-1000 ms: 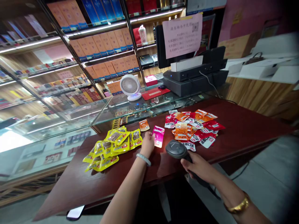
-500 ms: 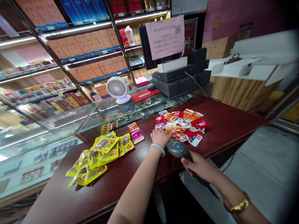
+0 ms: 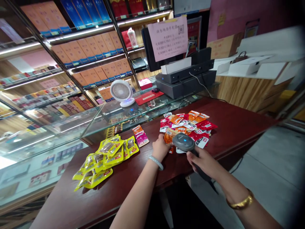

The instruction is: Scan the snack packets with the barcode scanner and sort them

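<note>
My left hand [image 3: 161, 148] pinches an orange snack packet [image 3: 168, 136] at the near left side of a loose pile of red, white and orange packets [image 3: 190, 124]. My right hand [image 3: 202, 160] is wrapped round the handle of a dark grey barcode scanner [image 3: 183, 142]. Its head is close to the held packet and covers part of the pile. To the left of my left hand, an orange and magenta packet [image 3: 141, 136] lies apart on the table. Further left is a heap of yellow snack pouches [image 3: 105, 159].
The dark red wooden table [image 3: 133, 178] adjoins a glass display counter [image 3: 95, 122]. A white fan [image 3: 121, 92], a red mat [image 3: 149, 97] and a till with a monitor [image 3: 186, 79] stand behind. Stocked shelves [image 3: 90, 51] fill the back left.
My left hand has drawn back slightly from the pile, now with an orange packet in its fingers. The scanner head has shifted slightly up and right, beside that packet.
</note>
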`<state>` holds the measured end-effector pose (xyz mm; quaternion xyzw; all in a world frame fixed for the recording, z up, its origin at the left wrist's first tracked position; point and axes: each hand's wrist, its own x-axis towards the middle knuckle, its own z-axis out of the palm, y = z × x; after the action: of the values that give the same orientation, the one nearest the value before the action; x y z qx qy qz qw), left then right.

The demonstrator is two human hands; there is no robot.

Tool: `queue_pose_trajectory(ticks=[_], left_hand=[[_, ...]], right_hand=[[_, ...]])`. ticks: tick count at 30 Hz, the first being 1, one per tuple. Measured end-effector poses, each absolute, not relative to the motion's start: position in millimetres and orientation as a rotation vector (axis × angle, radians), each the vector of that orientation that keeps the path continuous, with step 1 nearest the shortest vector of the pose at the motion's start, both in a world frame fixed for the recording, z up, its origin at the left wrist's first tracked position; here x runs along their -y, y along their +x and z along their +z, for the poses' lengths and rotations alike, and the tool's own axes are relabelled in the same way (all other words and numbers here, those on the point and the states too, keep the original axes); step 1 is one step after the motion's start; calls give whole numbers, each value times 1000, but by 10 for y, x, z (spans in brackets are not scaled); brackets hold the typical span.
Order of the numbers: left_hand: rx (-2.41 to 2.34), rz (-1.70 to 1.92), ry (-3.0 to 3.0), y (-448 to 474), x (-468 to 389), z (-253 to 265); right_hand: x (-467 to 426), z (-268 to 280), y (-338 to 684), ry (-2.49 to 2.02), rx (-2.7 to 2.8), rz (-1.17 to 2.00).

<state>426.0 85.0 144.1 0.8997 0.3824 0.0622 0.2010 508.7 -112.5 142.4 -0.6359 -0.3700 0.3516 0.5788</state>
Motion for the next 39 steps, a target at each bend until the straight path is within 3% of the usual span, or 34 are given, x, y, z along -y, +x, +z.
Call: queue_pose_trajectory(ticks=[7, 11, 14, 17, 21, 27, 39], left_hand=[[-1110, 198, 2453, 4050, -934, 1413], [-1375, 222, 2383, 3725, -1211, 1549], [-1639, 463, 2455, 3584, -1417, 1640], [-1583, 656, 2563, 3767, -1499, 1623], [-1325, 508, 2604, 4392, -1514, 1500], [-1352, 263, 2509, 5016, -1641, 1391], [-1215, 173, 2596, 4337, -1376, 1527]], right_hand=[[972, 1355, 5045, -1453, 920, 857], [836, 1342, 4996, -1426, 960, 894], [768, 1336, 4986, -1433, 1001, 892], [757, 1304, 5011, -1443, 975, 902], [815, 1281, 5041, -1477, 931, 909], [922, 1269, 5050, -1537, 911, 904], [804, 1300, 5098, -1462, 854, 875]])
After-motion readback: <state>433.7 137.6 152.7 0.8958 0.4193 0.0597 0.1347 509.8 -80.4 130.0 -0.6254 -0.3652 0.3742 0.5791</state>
